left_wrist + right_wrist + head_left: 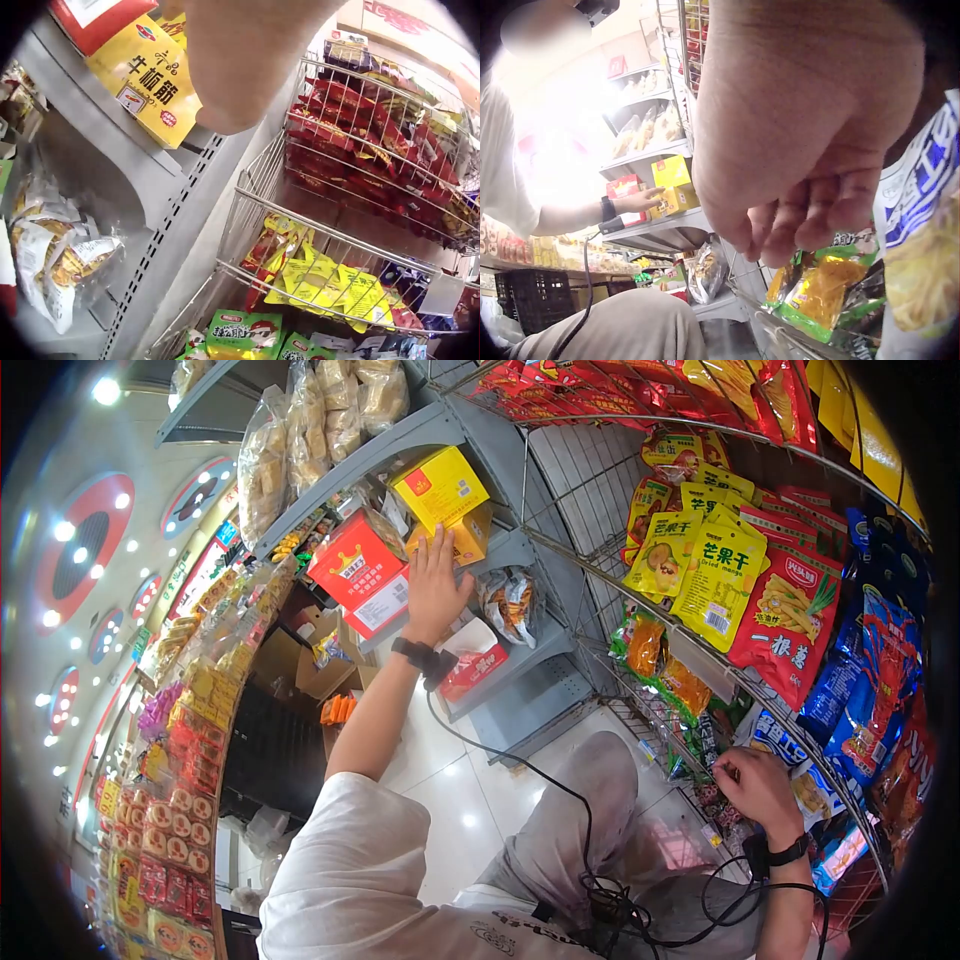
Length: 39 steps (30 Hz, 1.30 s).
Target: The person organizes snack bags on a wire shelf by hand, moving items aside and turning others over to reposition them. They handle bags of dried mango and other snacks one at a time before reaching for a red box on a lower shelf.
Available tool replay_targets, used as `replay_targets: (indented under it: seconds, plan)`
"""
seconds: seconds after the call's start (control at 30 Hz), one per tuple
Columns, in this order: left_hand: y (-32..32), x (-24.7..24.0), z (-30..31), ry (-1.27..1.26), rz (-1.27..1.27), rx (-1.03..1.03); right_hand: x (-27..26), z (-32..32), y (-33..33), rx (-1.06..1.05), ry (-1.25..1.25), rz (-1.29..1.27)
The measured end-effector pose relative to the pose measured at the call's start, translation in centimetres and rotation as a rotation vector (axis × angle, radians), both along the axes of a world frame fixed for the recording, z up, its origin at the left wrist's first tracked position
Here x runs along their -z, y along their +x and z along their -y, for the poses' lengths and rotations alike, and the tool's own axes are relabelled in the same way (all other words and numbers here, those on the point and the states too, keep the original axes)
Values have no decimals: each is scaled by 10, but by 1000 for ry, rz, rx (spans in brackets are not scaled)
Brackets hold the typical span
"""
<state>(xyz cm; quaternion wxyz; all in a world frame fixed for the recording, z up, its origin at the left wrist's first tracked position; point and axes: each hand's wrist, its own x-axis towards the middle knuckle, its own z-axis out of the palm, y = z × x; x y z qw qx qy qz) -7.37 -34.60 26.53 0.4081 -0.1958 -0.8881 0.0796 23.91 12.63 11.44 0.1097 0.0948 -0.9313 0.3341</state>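
- Nearest me on the head feed is a bent knee (600,785) in grey trousers.
- The right hand (757,788) sits beside the wire rack (570,490), fingers loosely curled with nothing visible in them; whether it touches the rack I cannot tell. Orange snack packets (821,296) lie just beyond those fingers.
- The left hand (437,585) reaches out to the grey shelf (512,552), its fingers straight and laid against the lower yellow box (468,538), gripping nothing that I can see.
- That lower yellow box stands on the shelf beneath the upper yellow box (440,488), with a red box (360,570) just beside them.
- Farther up, I see bagged bread (325,420) on a higher shelf.
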Motion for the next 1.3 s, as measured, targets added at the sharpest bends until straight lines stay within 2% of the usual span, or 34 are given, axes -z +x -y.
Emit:
replay_targets:
  seconds: [0.1,0.23,0.33,0.43,0.5,0.63,0.93,1.0,1.3]
  plan:
    - [-6,2,6,-11,-77,-55,0,-1,0,-2,-6,8]
    - [-8,0,9,24,-22,-126,2,-4,0,1,-3,7]
    - [-4,3,10,-9,-48,-95,1,-4,0,4,-1,4]
    - [1,4,4,-44,-1,5,-2,-4,1,6,9,38]
    - [-1,9,-1,-96,40,141,0,-3,0,3,17,28]
    - [-13,23,-17,-82,19,164,1,-2,0,9,32,29]
    - [-31,31,-42,-87,4,119,2,-2,0,19,9,77]
    - [-34,32,-46,-121,0,47,4,-3,-1,16,14,64]
    - [-43,28,-47,-176,14,-31,-2,-6,5,25,11,72]
